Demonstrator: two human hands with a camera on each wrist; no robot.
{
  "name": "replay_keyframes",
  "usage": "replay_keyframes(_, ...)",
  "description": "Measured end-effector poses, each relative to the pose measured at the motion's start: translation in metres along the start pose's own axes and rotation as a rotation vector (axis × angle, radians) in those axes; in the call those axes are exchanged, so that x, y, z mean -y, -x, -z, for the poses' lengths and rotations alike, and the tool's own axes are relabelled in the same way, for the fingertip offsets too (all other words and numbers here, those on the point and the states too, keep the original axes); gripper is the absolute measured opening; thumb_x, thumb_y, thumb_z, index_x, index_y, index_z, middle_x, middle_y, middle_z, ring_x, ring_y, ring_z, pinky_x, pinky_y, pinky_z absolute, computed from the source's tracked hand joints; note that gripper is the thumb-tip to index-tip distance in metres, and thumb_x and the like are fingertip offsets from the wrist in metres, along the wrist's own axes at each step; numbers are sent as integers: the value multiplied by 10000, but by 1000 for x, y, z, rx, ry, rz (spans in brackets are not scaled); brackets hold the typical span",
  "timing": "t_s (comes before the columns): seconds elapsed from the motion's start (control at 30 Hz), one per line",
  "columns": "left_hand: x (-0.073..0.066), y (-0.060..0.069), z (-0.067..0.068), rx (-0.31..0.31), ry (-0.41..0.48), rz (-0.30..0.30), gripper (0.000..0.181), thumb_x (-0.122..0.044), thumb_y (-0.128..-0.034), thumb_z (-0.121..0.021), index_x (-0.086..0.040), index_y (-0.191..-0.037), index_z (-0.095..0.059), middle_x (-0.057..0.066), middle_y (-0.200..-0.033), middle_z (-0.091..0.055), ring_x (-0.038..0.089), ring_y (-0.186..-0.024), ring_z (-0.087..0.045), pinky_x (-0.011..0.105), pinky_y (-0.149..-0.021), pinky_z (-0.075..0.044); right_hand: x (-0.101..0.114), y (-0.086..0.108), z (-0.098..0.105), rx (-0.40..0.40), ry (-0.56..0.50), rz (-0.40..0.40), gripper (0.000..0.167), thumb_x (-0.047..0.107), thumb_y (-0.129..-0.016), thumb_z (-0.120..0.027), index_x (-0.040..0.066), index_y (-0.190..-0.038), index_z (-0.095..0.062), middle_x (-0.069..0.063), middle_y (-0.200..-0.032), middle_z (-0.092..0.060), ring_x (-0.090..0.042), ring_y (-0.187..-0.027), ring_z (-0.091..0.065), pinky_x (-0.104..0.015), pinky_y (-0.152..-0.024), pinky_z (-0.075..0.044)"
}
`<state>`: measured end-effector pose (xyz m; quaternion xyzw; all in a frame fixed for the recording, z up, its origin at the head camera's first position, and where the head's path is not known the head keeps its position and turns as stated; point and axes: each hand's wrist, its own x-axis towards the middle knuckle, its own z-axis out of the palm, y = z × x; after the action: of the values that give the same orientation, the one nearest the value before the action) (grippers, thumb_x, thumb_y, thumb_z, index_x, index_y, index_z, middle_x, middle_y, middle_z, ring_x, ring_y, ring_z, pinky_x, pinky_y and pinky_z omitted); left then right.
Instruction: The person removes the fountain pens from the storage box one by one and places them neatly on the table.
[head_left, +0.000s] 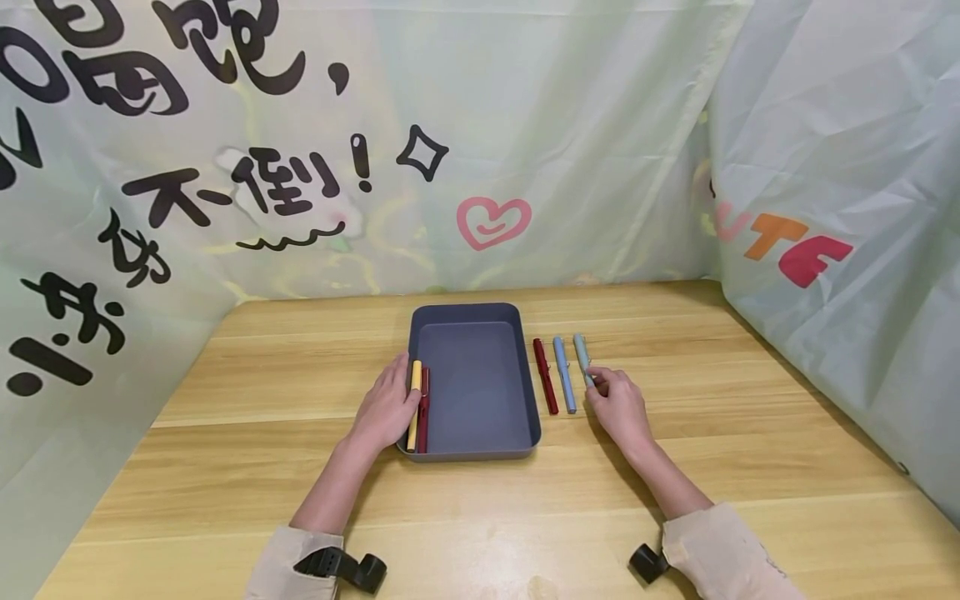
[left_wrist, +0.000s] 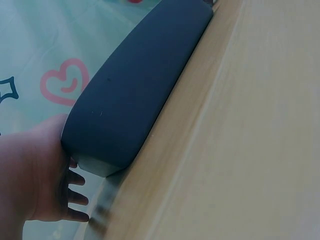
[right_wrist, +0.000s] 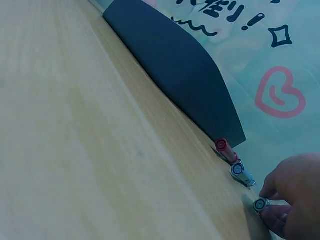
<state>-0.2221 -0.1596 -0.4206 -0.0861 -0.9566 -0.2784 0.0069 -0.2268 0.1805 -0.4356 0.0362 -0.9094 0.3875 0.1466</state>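
Note:
A dark blue-grey tray lies on the table, with a yellow pen and a dark red pen along its inner left side. My left hand holds the tray's left wall, fingers outside and thumb over the rim by the yellow pen. In the left wrist view the tray hides that thumb. To the tray's right lie another dark red pen and a blue pen. My right hand pinches the near end of a pale grey-green pen beside them; the right wrist view shows its round end between thumb and fingers.
The wooden table ends at a printed cloth backdrop behind, with more cloth along the right side. Black wrist cameras sit at the left cuff and the right cuff.

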Motion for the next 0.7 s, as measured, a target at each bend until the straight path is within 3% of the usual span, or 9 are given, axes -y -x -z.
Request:
replay_keyframes(0.43, 0, 0, 0, -5, -15, -9, 625, -227, -959, -370, 25, -1456, -88, 198, -1490, -141, 360, -1340, -153, 470, -1066, -155, -1, 1, 0, -24, 6, 16, 282, -31, -826, -566, -81, -1099, -614, -162, -895, -574, -255, -754, -578, -325, -599, -484)
replay_keyframes(0.7, 0, 0, 0, 3, -4, -3, 627, -233, -959, -361, 16, -1460, -78, 198, -1492, -133, 371, -1338, -148, 479, -1063, -155, -1, 0, 1, 3, 4, 2, 282, -18, -846, -564, -70, -1118, -610, -158, -902, -571, -258, -779, -575, -336, -631, -479)
